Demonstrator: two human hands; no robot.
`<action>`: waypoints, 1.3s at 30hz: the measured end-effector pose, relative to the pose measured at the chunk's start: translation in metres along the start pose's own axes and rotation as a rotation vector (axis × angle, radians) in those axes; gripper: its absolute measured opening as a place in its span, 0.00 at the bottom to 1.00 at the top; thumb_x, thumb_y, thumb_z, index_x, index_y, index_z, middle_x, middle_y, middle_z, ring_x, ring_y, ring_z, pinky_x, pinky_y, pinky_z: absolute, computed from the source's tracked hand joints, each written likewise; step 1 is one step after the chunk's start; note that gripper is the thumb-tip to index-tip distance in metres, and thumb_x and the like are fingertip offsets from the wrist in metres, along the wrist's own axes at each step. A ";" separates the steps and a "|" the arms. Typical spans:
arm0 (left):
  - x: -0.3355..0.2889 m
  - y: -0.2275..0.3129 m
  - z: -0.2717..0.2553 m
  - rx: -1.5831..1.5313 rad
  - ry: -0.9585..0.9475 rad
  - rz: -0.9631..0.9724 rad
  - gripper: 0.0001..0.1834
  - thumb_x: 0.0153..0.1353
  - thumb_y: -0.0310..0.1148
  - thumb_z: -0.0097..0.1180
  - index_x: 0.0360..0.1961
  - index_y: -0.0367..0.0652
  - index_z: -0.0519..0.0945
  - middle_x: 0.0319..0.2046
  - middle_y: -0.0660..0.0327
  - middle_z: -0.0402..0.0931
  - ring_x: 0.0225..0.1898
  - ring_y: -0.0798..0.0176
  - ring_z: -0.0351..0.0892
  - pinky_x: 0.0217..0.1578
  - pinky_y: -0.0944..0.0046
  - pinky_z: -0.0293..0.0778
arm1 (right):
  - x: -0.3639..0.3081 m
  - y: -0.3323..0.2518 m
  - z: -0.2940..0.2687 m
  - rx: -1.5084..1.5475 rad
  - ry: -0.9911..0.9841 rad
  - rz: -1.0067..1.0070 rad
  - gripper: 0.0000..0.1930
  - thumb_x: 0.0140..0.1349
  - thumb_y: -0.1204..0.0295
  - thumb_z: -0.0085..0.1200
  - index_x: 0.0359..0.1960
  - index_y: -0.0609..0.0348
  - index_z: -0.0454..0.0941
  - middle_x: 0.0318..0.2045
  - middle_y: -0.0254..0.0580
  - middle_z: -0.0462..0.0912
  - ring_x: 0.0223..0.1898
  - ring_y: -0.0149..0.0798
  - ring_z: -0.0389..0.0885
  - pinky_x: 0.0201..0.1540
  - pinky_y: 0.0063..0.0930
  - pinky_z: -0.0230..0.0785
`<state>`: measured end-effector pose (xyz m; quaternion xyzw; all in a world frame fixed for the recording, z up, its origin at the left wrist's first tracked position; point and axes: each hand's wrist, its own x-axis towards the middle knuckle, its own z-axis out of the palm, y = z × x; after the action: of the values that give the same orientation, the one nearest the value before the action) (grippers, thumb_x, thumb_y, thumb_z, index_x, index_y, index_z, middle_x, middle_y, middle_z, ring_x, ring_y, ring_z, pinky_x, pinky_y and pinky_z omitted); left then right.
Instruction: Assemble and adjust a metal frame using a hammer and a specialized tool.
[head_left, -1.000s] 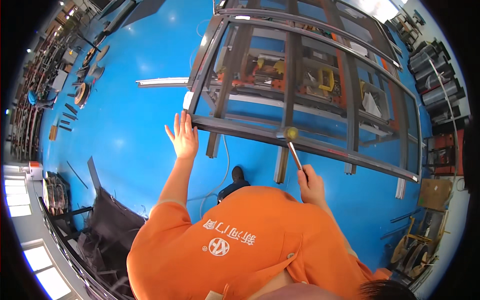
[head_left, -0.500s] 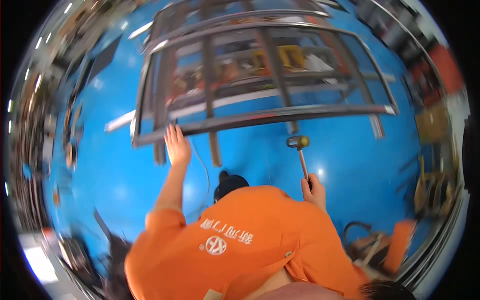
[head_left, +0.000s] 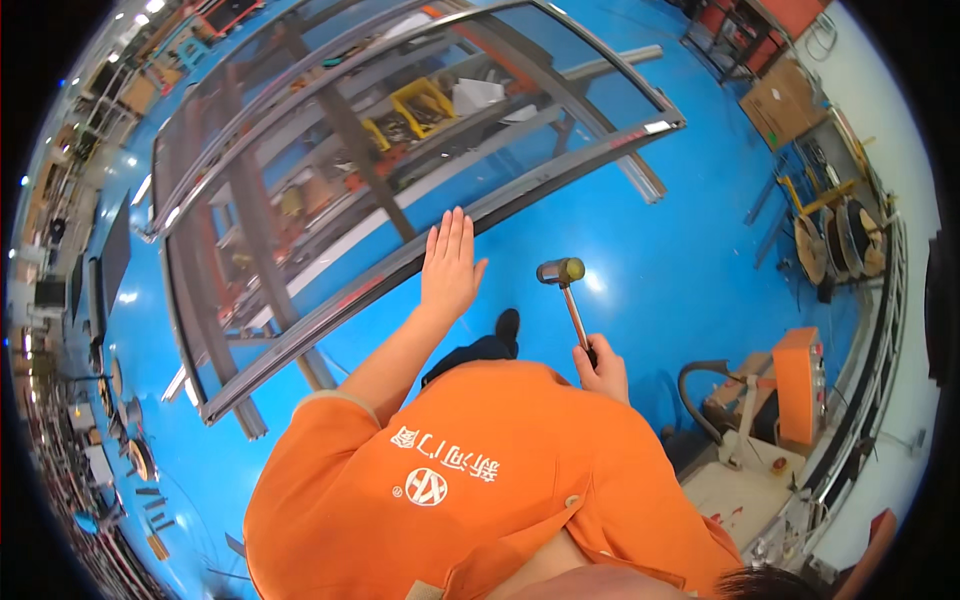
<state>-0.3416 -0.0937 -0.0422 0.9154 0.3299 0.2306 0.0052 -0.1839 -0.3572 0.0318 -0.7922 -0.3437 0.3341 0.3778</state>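
The large dark frame (head_left: 350, 300) lies across supporting bars (head_left: 365, 170), ahead of the person and mostly to the left, with its near rail (head_left: 540, 185) slanting up toward the right. The left hand (head_left: 453, 268) is stretched out flat, fingers together and thumb apart, with the fingertips over that rail; from overhead it is hard to tell how firmly they press. A flat, light hand seems right there, steadying the rail without curling underneath, where fingers could be pinched against a bar. The right hand (head_left: 604, 372) is closed around the lower handle of a mallet (head_left: 570, 300), whose head sits over the blue floor (head_left: 640, 300), apart from the rail and to the right of the left hand. Gripping low on the handle should let the head do the work, provided the wrist stays loose and the face meets the rail squarely. Best keep the left fingers well away from any spot the mallet reaches, and avoid glancing knocks, which could mark the rail's surface.
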 end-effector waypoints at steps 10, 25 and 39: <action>0.155 0.074 0.085 -0.119 -0.080 0.238 0.41 0.63 0.36 0.62 0.74 0.34 0.62 0.77 0.48 0.57 0.79 0.51 0.53 0.75 0.50 0.51 | 0.040 0.005 -0.077 0.139 0.257 0.137 0.06 0.75 0.68 0.53 0.40 0.55 0.73 0.22 0.34 0.74 0.23 0.31 0.68 0.27 0.28 0.62; 0.338 0.192 0.198 -0.043 0.018 0.309 0.35 0.64 0.40 0.60 0.70 0.39 0.68 0.71 0.54 0.66 0.72 0.53 0.62 0.71 0.47 0.56 | 0.143 0.086 -0.211 0.482 0.450 0.166 0.12 0.76 0.68 0.53 0.33 0.53 0.68 0.21 0.29 0.67 0.21 0.25 0.61 0.24 0.21 0.58; 0.362 0.222 0.192 0.139 0.039 0.124 0.27 0.64 0.41 0.62 0.66 0.57 0.75 0.57 0.64 0.72 0.57 0.58 0.68 0.63 0.54 0.59 | 0.259 0.117 -0.321 0.350 0.095 0.125 0.13 0.74 0.70 0.56 0.30 0.56 0.69 0.21 0.29 0.67 0.21 0.25 0.62 0.24 0.22 0.58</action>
<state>0.1184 -0.0208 -0.0262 0.9275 0.2879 0.2250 -0.0790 0.2437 -0.3247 0.0230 -0.7492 -0.2122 0.3738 0.5039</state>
